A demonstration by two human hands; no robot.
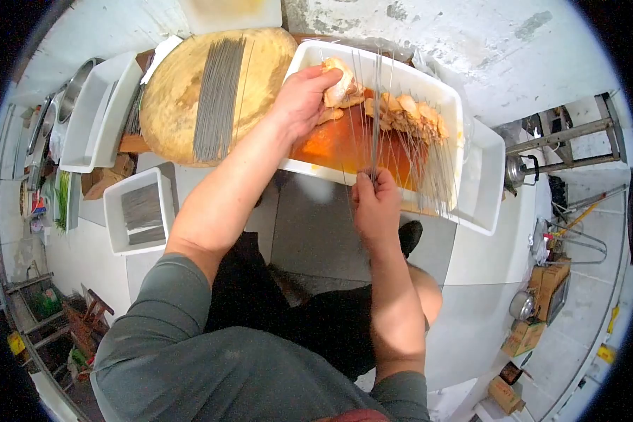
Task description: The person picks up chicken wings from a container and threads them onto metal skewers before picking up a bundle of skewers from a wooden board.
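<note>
Round wooden chopping block [169,105], spare steel skewers [218,91] laid across it within reach. My left hand [301,98], closed on a pale marinated meat piece [339,83] in the white plastic tub [313,171] of orange sauce. My right hand [376,204], pinching thin metal skewers [375,119] upright, tips toward the meat.

We list a large tub [309,169]: white plastic, smooth, faintly glossy, its bottom coated in wet orange sauce [337,144].
Meat pieces [408,112]: pale, moist, shiny. The left hand [302,98] closes on one.
Skewers [375,119], gripped in the right hand [376,204]: thin bare metal, dull grey.
We note a skewer bundle [218,91] of the same metal.
Chopping block [169,105]: round, pale wood, worn and matt.
Small tub [112,214]: white plastic, smooth.
Sleeves [183,330]: grey-green cloth, matt.
Wall [485,42]: rough, patchy plaster.
Floor [309,225]: smooth grey tiles.
</note>
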